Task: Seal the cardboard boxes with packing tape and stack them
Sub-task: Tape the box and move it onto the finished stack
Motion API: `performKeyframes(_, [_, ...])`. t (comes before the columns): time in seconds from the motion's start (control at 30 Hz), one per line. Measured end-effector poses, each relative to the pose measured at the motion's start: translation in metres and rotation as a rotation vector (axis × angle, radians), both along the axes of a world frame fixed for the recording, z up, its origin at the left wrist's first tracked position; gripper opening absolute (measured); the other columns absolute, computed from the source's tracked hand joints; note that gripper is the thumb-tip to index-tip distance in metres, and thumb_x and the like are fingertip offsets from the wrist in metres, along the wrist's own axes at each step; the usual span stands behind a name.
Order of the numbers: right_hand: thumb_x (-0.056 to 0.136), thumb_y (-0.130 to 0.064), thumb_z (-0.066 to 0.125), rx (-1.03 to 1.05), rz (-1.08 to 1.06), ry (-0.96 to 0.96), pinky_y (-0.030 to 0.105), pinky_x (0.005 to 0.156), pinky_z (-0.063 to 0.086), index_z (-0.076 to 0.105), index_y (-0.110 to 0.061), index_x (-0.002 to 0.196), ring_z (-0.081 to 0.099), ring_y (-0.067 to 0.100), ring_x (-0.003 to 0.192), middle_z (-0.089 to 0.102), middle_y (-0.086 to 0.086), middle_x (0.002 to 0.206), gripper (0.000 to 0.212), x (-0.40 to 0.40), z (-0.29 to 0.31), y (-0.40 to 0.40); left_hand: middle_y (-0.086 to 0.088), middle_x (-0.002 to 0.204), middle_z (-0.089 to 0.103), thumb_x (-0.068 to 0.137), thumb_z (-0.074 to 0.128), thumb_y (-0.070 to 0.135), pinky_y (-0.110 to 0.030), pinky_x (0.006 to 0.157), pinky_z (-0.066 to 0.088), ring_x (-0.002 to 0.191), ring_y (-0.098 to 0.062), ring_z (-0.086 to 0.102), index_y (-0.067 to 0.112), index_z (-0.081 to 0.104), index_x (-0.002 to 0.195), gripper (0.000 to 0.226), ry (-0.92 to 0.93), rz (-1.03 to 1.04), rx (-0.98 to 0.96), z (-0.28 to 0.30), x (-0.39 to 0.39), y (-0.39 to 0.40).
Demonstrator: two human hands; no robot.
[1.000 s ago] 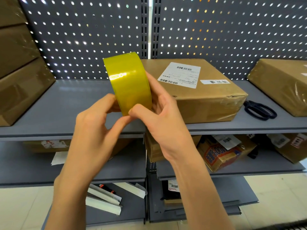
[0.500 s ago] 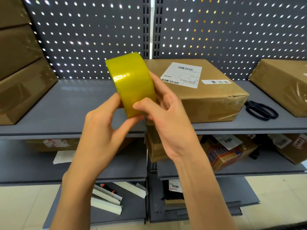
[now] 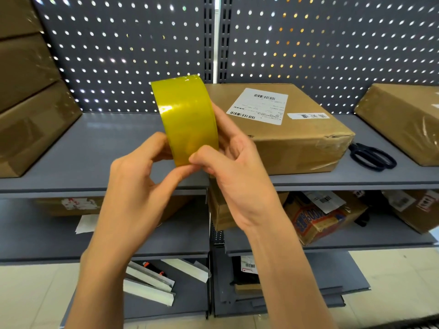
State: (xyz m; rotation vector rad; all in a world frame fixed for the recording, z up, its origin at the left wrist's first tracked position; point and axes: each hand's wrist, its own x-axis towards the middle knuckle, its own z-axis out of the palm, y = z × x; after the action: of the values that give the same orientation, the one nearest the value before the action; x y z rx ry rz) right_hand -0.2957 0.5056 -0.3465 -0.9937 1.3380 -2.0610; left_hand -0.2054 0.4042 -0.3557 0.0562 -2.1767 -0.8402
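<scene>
Yellow tape is what I hold in the centre of the frame: the roll of packing tape (image 3: pixel 186 119) stands on its edge in the air, in front of the grey shelf (image 3: pixel 95 148). My right hand (image 3: pixel 235 176) grips the roll from its right side, the fingers behind it and the thumb curled onto its lower face. My left hand (image 3: pixel 135 186) comes from the lower left, and its thumb and forefinger pinch at the bottom edge of the roll, just beside my right thumb. I think I am searching for the loose end of the tape; I cannot see any free end or strip.

The labelled cardboard box (image 3: pixel 285 129) lies flat on the shelf, right of centre, partly hidden behind my right hand. Another box (image 3: pixel 403 119) sits at the right edge, and a stack of boxes (image 3: pixel 28 103) at the left edge. Black scissors (image 3: pixel 373 157) lie on the shelf between the two right boxes.

What may go wrong: if I lift the end only at one corner, the film can tear into a thin strip. A freed end can also fold and stick to itself. The glossy roll may slip if my right hand relaxes while the left one pulls.
</scene>
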Motion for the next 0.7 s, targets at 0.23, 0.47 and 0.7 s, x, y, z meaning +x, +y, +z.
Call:
performKeyframes(0.23, [0.081, 0.022, 0.045, -0.008, -0.013, -0.044, 0.011, 0.066, 0.044, 0.048, -0.013, 0.137, 0.055, -0.003, 0.07, 0.062, -0.007, 0.095, 0.066, 0.0011, -0.0002, 0.0006, 0.023, 0.104, 0.06, 0.086, 0.061, 0.031, -0.004, 0.084, 0.041, 0.095, 0.013, 0.057, 0.018, 0.059, 0.108, 0.026, -0.001, 0.013, -0.019, 0.0018, 0.0004, 0.0011])
performKeyframes(0.47, [0.082, 0.022, 0.047, -0.035, 0.015, -0.112, 0.009, 0.057, 0.042, 0.051, -0.009, 0.133, 0.055, -0.002, 0.069, 0.062, -0.007, 0.086, 0.06, 0.001, 0.0045, 0.0047, 0.016, 0.104, 0.063, 0.083, 0.063, 0.039, -0.011, 0.086, 0.043, 0.098, 0.006, 0.058, 0.015, 0.061, 0.108, 0.035, -0.032, 0.015, -0.067, 0.0028, 0.0023, -0.0011])
performKeyframes(0.7, [0.082, 0.022, 0.046, -0.025, -0.004, -0.095, 0.012, 0.067, 0.044, 0.052, -0.016, 0.131, 0.055, -0.001, 0.075, 0.063, -0.008, 0.089, 0.063, -0.0014, 0.0039, 0.0057, -0.002, 0.093, 0.07, 0.084, 0.067, 0.026, -0.026, 0.073, 0.047, 0.085, -0.01, 0.061, 0.005, 0.069, 0.1, 0.027, -0.025, 0.145, -0.206, -0.0043, 0.0023, -0.0036])
